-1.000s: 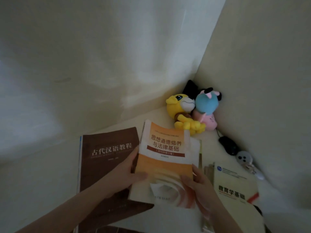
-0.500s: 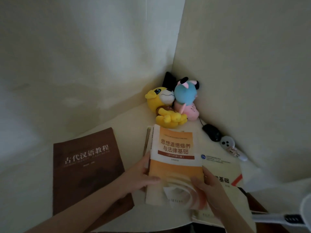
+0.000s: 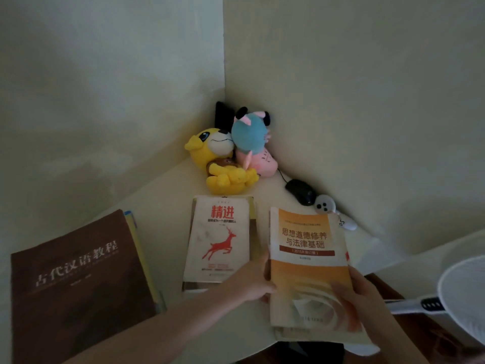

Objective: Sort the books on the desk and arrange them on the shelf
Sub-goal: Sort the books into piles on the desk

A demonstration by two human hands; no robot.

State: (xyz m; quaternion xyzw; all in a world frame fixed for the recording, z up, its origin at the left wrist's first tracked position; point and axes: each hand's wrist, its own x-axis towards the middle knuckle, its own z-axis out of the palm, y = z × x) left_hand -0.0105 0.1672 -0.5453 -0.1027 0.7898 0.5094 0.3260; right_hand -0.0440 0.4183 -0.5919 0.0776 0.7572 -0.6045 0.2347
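Gripping orange-and-white paperback textbook both sides — left hand clasping spine edge, right hand clasping lower right corner; book between hands, long axis pointing away, low over pale worktop.

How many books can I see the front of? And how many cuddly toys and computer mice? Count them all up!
Books with fronts showing: 3 (brown book, white deer book, orange book)
Plush toys: 2 (yellow plush, blue-and-pink plush)
Mice: 1 (computer mouse)
Total: 6
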